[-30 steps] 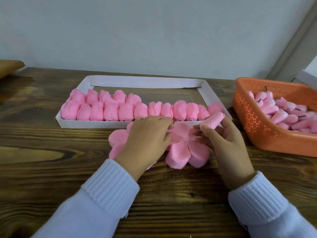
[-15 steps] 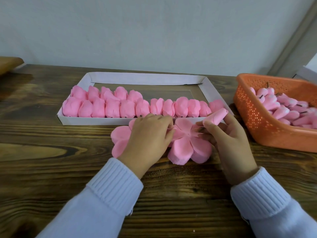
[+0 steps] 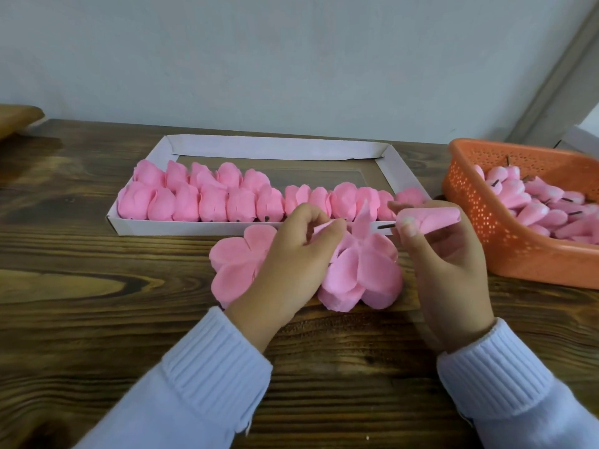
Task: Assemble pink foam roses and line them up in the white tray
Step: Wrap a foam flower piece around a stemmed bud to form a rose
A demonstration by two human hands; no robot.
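Pink bud in right grip, petal pinched by left grip.

**What Lies on the Wooden Surface**

The surface is dark brown wood with wavy lines in it. A white tray lies at the back, near the wall. An orange basket with little holes sits to the right of the tray, close but apart. Just in front of the tray lie the left foam flower shape and the right foam flower shape. They are pink and sit side by side.
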